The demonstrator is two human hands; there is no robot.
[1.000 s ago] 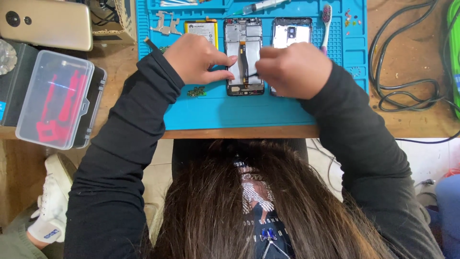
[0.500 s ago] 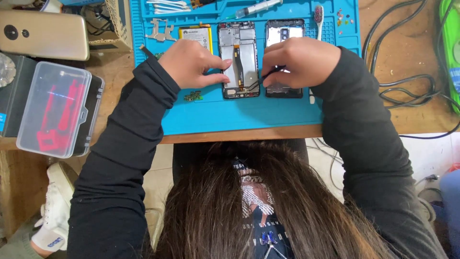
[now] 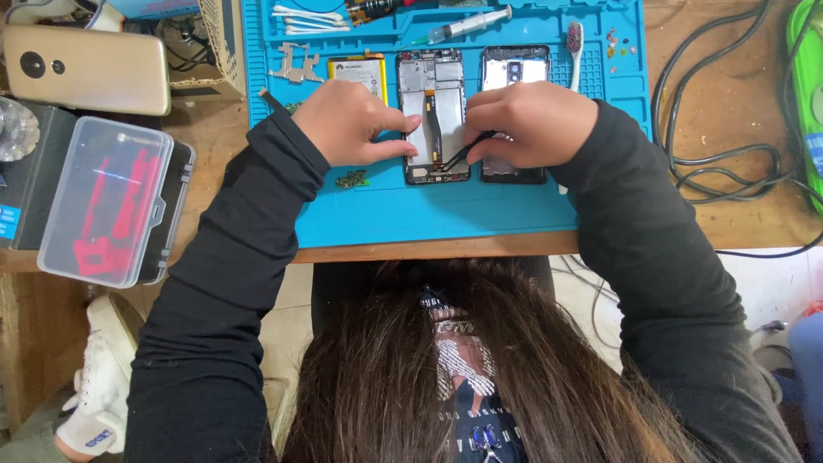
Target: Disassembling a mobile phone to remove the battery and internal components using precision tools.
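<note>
My left hand [image 3: 351,124] rests on the left edge of the opened black smartphone chassis [image 3: 435,116], fingers curled, thumb and forefinger pressing its frame. The chassis lies at the centre of the blue silicone repair mat [image 3: 429,210] on the wooden table [image 3: 729,103]. My right hand [image 3: 531,124] is closed around thin black tweezers [image 3: 463,154], whose tips touch the lower interior of the chassis. A second black phone panel [image 3: 513,69] lies just right of the chassis, partly under my right hand. A rectangular phone battery [image 3: 360,70] lies just left.
</note>
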